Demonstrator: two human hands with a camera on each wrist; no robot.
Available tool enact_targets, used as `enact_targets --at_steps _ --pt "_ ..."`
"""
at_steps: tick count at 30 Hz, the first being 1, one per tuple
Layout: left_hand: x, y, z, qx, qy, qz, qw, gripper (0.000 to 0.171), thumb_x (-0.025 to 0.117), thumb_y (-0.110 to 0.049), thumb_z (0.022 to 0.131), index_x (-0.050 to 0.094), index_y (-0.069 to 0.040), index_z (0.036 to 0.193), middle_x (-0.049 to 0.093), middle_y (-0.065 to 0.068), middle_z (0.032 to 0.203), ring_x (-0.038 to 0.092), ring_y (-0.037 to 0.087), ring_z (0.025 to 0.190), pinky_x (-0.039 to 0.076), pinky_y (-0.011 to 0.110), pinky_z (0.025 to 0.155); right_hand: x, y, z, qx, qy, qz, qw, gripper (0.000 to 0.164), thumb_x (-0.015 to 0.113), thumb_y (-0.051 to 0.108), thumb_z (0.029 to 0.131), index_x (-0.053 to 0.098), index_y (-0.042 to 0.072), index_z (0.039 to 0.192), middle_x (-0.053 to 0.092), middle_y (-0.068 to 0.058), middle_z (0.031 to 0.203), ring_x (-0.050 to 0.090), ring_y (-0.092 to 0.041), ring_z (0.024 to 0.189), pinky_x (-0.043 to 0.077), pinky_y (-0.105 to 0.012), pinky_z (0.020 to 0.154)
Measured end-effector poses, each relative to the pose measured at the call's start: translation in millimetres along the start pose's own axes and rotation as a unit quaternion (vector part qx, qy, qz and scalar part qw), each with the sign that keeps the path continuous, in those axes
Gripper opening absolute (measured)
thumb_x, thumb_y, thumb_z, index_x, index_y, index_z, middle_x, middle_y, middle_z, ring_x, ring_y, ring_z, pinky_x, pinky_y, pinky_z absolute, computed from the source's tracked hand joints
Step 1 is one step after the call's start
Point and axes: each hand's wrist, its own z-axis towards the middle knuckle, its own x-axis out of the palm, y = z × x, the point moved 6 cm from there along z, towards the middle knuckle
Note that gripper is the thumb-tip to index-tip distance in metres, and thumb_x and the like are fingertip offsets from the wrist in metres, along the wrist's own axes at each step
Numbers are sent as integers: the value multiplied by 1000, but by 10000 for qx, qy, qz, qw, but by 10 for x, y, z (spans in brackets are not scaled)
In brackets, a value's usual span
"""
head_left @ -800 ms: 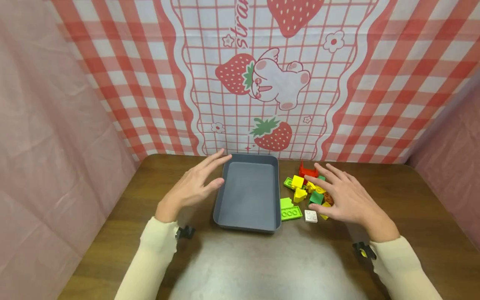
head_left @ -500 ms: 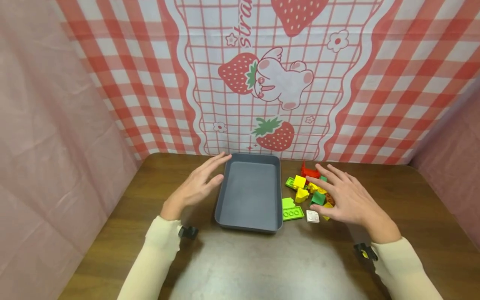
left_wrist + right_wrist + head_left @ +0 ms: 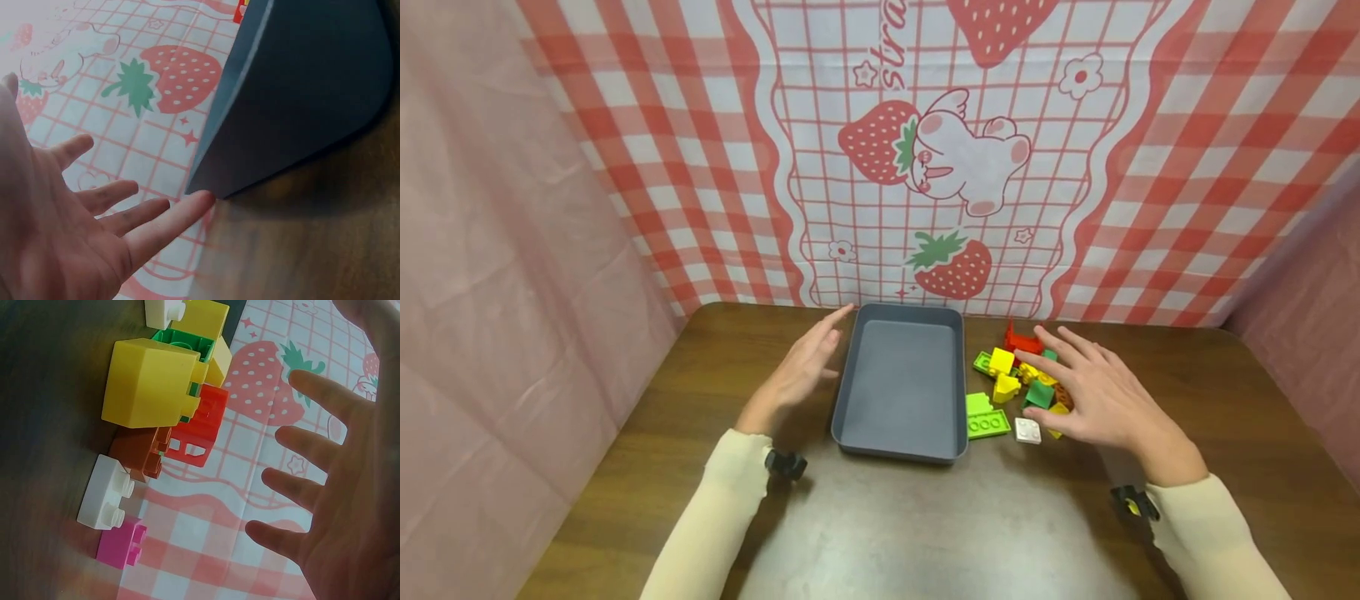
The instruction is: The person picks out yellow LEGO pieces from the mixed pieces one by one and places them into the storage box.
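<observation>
1 left hand [image 3: 800, 371] beside tray rim [image 3: 844, 392]

Head view: bright; pale glare lay on the table [image 3: 895, 533], soft shadows beside both sleeves [image 3: 718, 504]. Wrist views: dimmer, softer; the left's upper-left corner was washed out.

Turned the left hand [image 3: 796, 372] more edge-on to the head camera since the earlier frames. Pulled its fingertips [image 3: 846, 311] back from across the upper left corner of the tray [image 3: 901, 385] to just beside it. Brought the left sleeve [image 3: 718, 504] slightly nearer the tray. Slid tray, bricks [image 3: 1002, 361] and patterned cloth [image 3: 880, 237] a little right and up within the head view.
</observation>
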Motion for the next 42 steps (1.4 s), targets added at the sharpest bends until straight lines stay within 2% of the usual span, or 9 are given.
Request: enact_targets --at_steps 3,6,15,21,28,36,42 --pt "-7 73 9 -79 -52 -297 9995 55 27 -25 107 23 -17 160 22 19 166 31 52 143 52 72 87 1 0 4 -17 -6 -3 10000 81 66 67 79 51 27 147 37 -13 161 33 -40 144 40 -72 100" --pt "-12 127 7 -63 -44 -377 9993 55 26 -22 106 21 -14 160 23 24 164 32 52 142 51 72 88 0 1 5 -32 -14 15 10000 81 67 66 78 51 27 147 38 -14 161 33 -41 143 41 -72 99" --pt "36 298 -2 18 183 -709 9973 58 23 -42 107 22 -18 160 21 19 166 30 47 146 52 68 90 -10 7 17 16 -45 41 10000 80 68 64 78 51 27 147 38 -13 161 33 -41 144 42 -71 100" --pt "46 389 -13 95 -6 -1023 9947 56 18 -43 107 22 -26 160 24 24 163 34 48 142 52 68 90 -7 6 20 8 -13 60 10000 81 69 64 79 50 27 148 37 -13 161 34 -42 143 43 -71 98" --pt "80 439 -21 -53 -243 -1248 9919 55 13 -38 106 23 -29 160 28 24 161 40 49 137 52 69 89 5 -4 18 37 -18 105 9999 82 70 63 78 48 28 149 36 -13 162 33 -42 144 44 -70 98" --pt "99 455 -39 -135 -192 -1396 9899 56 13 -36 106 23 -22 160 28 26 160 40 51 136 49 72 92 16 -6 30 25 34 116 9999 83 70 62 78 48 27 150 35 -13 163 33 -42 144 45 -69 98" --pt "128 481 -32 -187 -93 -1500 9885 58 14 -41 107 30 -16 157 33 23 159 41 48 136 48 70 95 23 -10 26 48 55 101 9999 83 72 60 78 49 26 149 35 -13 162 34 -42 143 46 -69 98"
